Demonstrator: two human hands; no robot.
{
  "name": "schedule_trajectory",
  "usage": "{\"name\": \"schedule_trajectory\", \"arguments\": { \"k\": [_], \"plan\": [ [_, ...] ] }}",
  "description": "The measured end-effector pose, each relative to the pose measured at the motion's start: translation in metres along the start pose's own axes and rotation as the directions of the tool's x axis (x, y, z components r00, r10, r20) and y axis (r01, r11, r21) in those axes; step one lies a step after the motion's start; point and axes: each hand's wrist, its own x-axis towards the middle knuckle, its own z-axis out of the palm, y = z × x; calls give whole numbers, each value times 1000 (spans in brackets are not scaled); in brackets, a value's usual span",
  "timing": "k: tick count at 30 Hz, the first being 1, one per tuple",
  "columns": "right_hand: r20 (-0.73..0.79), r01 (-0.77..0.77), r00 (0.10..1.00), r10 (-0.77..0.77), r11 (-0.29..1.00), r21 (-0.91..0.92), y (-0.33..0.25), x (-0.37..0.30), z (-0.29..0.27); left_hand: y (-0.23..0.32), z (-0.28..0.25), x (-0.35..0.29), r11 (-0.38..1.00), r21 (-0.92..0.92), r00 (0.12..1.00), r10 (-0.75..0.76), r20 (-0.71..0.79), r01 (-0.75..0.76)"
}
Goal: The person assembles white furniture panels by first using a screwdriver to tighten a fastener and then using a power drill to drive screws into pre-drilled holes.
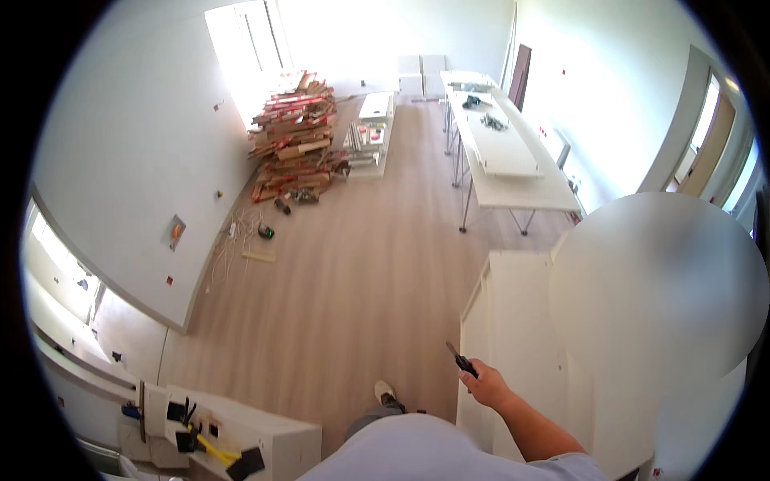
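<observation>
My right hand (487, 385) is closed around the black handle of a knife-like tool (462, 361). Its short, narrow blade points up and to the left, away from me; the exact kind is too small to tell. Just beside and under this hand, on the right, is a large white cabinet panel or carcass (521, 321) with a raised edge on its left side. The hand is over that left edge, and whether it touches the panel I cannot tell. My left hand is not visible.
A long white worktable (513, 188) on thin metal legs holds panels and tools. Stacked flattened cardboard (293, 132) lines the left wall, with cables (233, 240) nearby. Low white panels (369, 164) lie beside it. A white cabinet (289, 445) stands lower left. Blur covers the right side.
</observation>
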Motion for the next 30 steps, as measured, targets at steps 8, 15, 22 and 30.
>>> {"name": "schedule_trajectory", "arguments": {
  "k": [8, 15, 22, 30],
  "plan": [
    [-165, -165, 974, 153, 984, -62, 13, 225, 2, 226, -114, 201, 997, 23, 996, 68, 61, -69],
    [-257, -205, 953, 160, 966, -160, -14, 344, -30, 538, -320, 386, 949, -238, 977, 194, -84, -209],
    [-101, -442, 880, 464, 878, 185, -30, 558, -91, 797, -417, 453, 967, -158, 980, 201, -11, -200],
    [29, -304, 952, 304, 953, 5, -131, 861, -199, 847, -408, 585, 972, 96, 975, 209, 72, -215]
  ]
}}
